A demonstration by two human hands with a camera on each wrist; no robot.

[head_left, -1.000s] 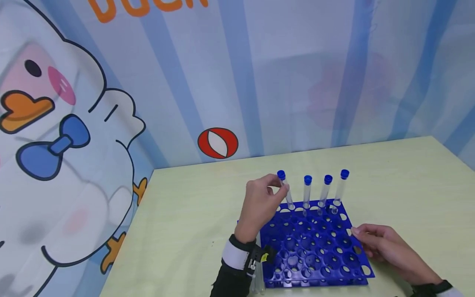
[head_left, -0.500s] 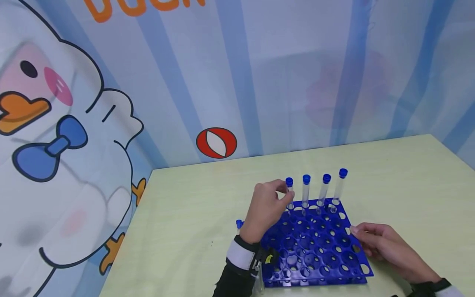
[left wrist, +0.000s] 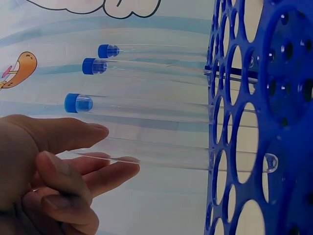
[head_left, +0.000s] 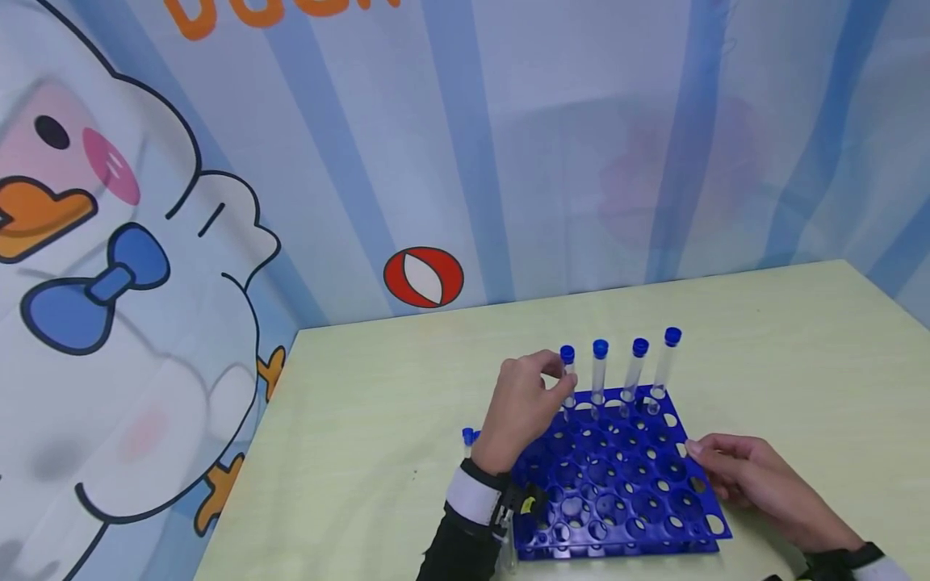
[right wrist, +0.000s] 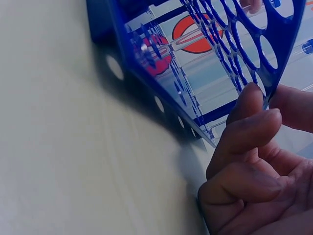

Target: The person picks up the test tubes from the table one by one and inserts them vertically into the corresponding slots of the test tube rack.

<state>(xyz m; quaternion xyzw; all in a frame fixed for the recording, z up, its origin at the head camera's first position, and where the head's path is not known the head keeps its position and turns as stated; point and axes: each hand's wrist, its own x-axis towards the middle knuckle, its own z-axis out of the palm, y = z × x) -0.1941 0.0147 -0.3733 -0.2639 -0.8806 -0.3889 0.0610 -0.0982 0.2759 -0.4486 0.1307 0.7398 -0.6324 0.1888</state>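
Note:
My left hand point(head_left: 519, 411) pinches a clear test tube point(left wrist: 176, 155) between thumb and fingers, near its blue cap point(head_left: 567, 354). The tube's rounded bottom sits through a hole in the back row of the blue test tube rack point(head_left: 617, 553). Beside it in that row stand three more blue-capped tubes, the nearest one point(head_left: 599, 371) upright and the far-right one point(head_left: 664, 365) leaning slightly. At the rack's right edge my right hand point(head_left: 763, 484) pinches the top plate, thumb above and fingers point(right wrist: 247, 132) beneath, as seen in the right wrist view.
More blue-capped tubes point(head_left: 468, 437) show to the left of the rack, mostly hidden by the left wrist. The rack stands on a pale yellow table point(head_left: 349, 452). A printed cloth backdrop point(head_left: 552, 161) rises behind the table.
The left hand has moved right and slightly down, bringing the tilted tube upright and lower into its back-row hole. The right hand keeps its hold on the rack's edge.

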